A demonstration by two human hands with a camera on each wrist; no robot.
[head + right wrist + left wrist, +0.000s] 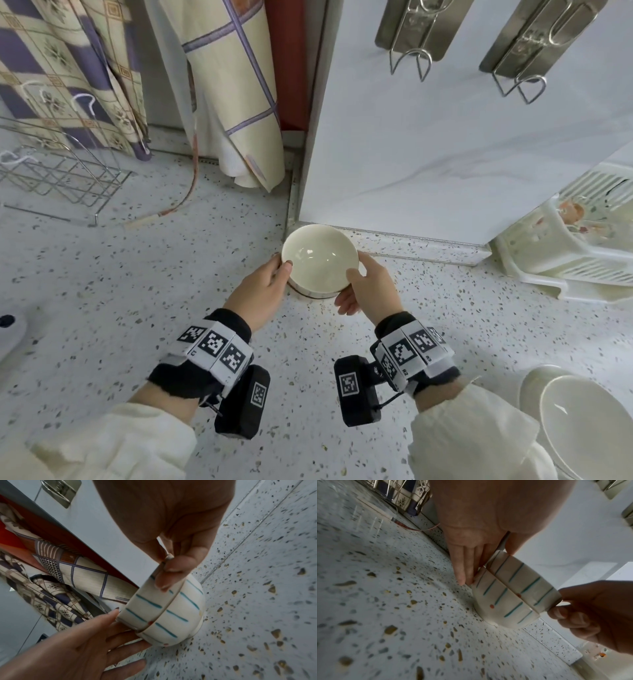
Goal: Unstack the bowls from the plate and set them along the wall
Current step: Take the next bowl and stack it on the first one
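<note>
Two nested cream bowls with teal stripes and red dots stand on the speckled counter [171,274], close to the corner of the white wall [428,144]. The upper bowl [320,257] [527,580] [147,605] sits inside the lower bowl [310,293] [501,601] [178,619]. My right hand [363,274] [171,568] pinches the upper bowl's rim between thumb and fingers. My left hand [274,274] [471,547] lays straight fingers [462,568] against the lower bowl's side, its thumb touching the upper rim. More white dishes [589,435] sit at the bottom right.
A wire rack [58,171] stands at the back left. Patterned cloths [222,102] hang behind the corner. A white plastic dish rack [565,246] sits against the wall on the right. Metal hooks [411,34] are fixed on the wall above.
</note>
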